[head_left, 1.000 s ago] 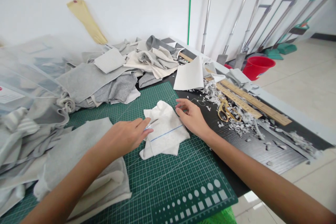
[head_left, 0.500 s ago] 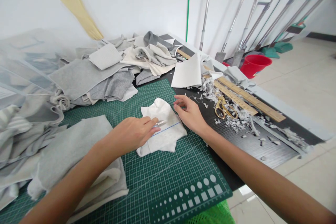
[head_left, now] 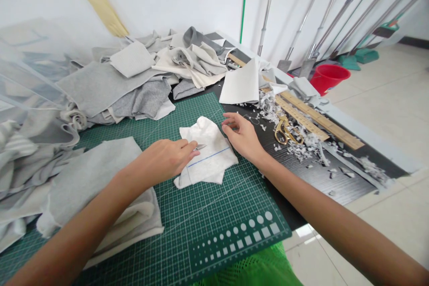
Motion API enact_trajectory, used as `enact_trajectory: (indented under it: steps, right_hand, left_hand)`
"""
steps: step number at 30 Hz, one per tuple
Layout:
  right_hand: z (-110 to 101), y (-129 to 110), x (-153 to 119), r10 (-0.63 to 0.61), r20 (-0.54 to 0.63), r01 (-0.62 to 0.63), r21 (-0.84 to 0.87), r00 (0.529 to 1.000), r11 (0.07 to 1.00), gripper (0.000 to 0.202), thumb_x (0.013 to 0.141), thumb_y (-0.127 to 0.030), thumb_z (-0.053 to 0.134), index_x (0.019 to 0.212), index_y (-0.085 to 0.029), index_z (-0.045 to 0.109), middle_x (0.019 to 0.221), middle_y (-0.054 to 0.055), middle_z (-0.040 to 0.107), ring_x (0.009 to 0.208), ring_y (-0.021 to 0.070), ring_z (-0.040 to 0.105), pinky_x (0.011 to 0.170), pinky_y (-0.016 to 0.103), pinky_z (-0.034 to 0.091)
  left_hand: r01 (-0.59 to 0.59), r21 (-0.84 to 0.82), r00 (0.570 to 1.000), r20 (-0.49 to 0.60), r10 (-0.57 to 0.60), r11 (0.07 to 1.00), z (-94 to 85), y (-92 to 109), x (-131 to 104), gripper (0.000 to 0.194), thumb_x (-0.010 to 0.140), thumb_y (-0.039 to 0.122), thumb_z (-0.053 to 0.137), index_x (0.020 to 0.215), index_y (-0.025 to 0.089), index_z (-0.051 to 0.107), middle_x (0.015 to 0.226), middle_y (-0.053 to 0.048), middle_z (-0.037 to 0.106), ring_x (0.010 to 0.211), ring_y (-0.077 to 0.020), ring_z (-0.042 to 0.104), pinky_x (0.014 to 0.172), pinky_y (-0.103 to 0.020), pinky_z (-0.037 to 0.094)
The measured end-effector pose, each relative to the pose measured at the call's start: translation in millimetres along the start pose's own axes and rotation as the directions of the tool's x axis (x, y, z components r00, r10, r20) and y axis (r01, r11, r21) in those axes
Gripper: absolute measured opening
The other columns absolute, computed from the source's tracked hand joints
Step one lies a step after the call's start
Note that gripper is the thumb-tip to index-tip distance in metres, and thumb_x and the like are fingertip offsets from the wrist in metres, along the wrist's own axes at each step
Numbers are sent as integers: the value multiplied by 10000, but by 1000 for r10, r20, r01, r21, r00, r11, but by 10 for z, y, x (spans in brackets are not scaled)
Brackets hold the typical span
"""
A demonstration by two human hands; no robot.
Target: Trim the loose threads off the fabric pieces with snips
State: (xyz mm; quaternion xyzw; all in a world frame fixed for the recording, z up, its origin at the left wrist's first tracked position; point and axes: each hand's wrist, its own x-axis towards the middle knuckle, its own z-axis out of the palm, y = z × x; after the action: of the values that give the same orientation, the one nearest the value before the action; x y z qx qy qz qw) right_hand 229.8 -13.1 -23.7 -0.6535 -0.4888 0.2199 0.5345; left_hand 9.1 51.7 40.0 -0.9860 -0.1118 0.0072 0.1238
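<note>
A white cloth piece (head_left: 211, 147) with a blue line across it lies on the green cutting mat (head_left: 201, 219). My left hand (head_left: 174, 155) is closed over the cloth's left part, gripping what look like small silver-bladed snips (head_left: 201, 146). Their pointed metal end sticks out to the right above the blue line; the rest is hidden in the fingers. By the cloth's upper right edge is my right hand (head_left: 241, 135), its fingers loosely curled and apart, holding nothing. Gold-handled scissors (head_left: 284, 130) rest on the black table to its right.
Grey and white fabric pieces (head_left: 97, 89) are heaped behind and left. A folded grey stack (head_left: 90, 178) lies at the near left. Wooden rulers (head_left: 315, 116) and fluffy scraps (head_left: 303, 149) lie along the right side. Beyond stand a red bucket (head_left: 326, 78) and long-handled tools (head_left: 301, 13).
The view has tilted slightly, so the scene sits a little higher. My left hand has shifted slightly left across the cloth, still holding the snips. My right hand stays by the cloth's edge.
</note>
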Motion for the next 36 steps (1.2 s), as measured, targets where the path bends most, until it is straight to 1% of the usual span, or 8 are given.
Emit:
enact_trajectory:
  steps: [6,10,12,18,23,29,33,36]
  right_hand:
    - [-2,-2,6,-1,3,1,5,1000,1000,353,797,-168,547,1149,-168,584,944,53,681,764,150,624,653,288,502]
    - [-7,-3,4,4,-2,-4,8,1000,1000,352,796,-165,543,1145,-175,585,946,51,681,768,151,625,648,286,500]
    - [-4,-2,5,4,-5,-4,7,1000,1000,354,793,-165,544,1144,-178,586,947,50,681,769,152,624,644,285,497]
    - [4,0,2,-6,3,6,3,1000,1000,359,794,-165,546,1151,-169,584,940,48,680,757,149,618,641,286,486]
    - [5,7,-4,-2,0,2,14,1000,1000,365,799,-171,543,1161,-163,578,945,52,677,764,149,618,646,285,491]
    - [20,24,3,-12,1,12,2,1000,1000,374,797,-169,544,1169,-162,575,946,52,677,768,148,616,651,289,491]
    - [29,38,3,-12,-7,12,18,1000,1000,363,793,-171,552,1155,-165,579,933,50,677,763,155,617,641,293,493]
    - [27,43,5,-3,-5,3,23,1000,1000,361,792,-170,550,1152,-173,579,934,48,676,764,158,619,636,295,495]
  left_hand:
    - [-22,-102,998,-55,16,995,-10,21,-10,356,1014,385,348,1221,151,520,830,-37,641,697,-153,633,542,-245,421]
    - [-15,-82,1000,6,15,997,7,31,-33,318,1021,337,331,1157,149,548,820,-37,646,663,-157,637,517,-256,420]
    - [-21,-66,1000,12,22,998,-12,62,-62,323,1027,332,309,1130,151,555,789,-30,641,633,-152,633,499,-254,406]
    - [-89,-38,996,-34,88,995,-89,164,-154,354,1019,401,323,1193,153,508,817,-30,643,662,-167,642,493,-263,400]
    - [-61,1,998,24,60,998,-51,126,-168,313,1026,346,309,1100,156,546,776,-18,630,605,-171,629,473,-274,381]
    - [-95,-69,993,-73,90,993,-72,156,-192,312,1021,369,331,1180,161,501,807,-11,640,662,-173,651,489,-271,402]
    - [-15,-30,1000,-23,14,999,4,86,-123,339,1016,387,333,1166,148,521,831,-31,656,659,-188,658,491,-277,406]
    - [-21,-34,1000,-5,21,999,44,37,-79,336,1024,368,307,1121,153,546,839,-34,667,651,-190,659,501,-285,416]
